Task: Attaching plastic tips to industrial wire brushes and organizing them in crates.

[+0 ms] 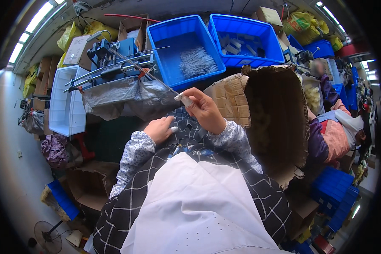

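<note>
My right hand (203, 111) is raised in front of the machine, with thumb and fingers pinched together. They close on the near end of a long, thin, coiled-looking rod (144, 71) that slants down from the machine (108, 63). A small white tip shows at the pinch; whether it belongs to the rod or is a separate piece I cannot tell. White coverings wrap some of my fingertips. My left hand (160, 129) rests over my lap on the checked cloth, thumb apart from the fingers, with nothing visible in it. Grey plastic sheeting (110, 97) hangs under the machine.
Beyond my hands stand a blue bin (163, 63) with thin pale sticks and another blue bin (237, 59) with clear pieces. A large open carton (237, 95) is close on my right. A white tray (57, 101) lies left. Farther right, a co-worker (336, 131) sits.
</note>
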The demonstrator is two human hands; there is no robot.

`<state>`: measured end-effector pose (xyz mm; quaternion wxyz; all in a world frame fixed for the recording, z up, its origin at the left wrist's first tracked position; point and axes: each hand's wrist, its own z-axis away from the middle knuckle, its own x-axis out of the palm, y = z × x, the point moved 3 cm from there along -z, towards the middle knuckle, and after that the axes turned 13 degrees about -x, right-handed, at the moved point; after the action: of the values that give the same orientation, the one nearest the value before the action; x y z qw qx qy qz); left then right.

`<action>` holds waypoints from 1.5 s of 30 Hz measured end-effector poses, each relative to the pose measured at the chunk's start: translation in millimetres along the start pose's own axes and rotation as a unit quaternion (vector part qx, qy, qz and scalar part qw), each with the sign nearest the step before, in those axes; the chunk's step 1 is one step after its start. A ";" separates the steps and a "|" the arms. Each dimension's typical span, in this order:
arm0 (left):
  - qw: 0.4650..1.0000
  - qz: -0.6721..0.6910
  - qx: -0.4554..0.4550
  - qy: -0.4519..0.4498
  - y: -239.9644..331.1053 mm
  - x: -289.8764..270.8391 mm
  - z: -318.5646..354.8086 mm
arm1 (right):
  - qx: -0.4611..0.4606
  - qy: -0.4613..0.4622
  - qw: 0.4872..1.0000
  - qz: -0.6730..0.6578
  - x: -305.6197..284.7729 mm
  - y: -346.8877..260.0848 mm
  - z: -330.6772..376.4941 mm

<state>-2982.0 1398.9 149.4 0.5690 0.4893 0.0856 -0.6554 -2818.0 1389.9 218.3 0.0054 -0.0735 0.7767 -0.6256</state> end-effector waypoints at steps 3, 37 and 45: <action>1.000 -0.002 0.005 0.006 0.4 -0.7 1.2 | -0.011 0.000 0.999 -0.032 2.0 -0.5 1.8; 1.000 -0.006 -0.007 -0.010 1.9 -2.4 -1.3 | 0.013 -0.024 1.000 -0.008 1.1 5.9 0.6; 1.000 -0.013 -0.004 -0.003 -3.5 -0.4 -4.2 | 0.020 -0.048 0.998 0.026 4.1 1.6 -0.4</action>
<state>-2982.6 1403.1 146.0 0.5629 0.4833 0.0929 -0.6640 -2822.3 1390.1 217.2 0.0599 -0.0833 0.7641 -0.6368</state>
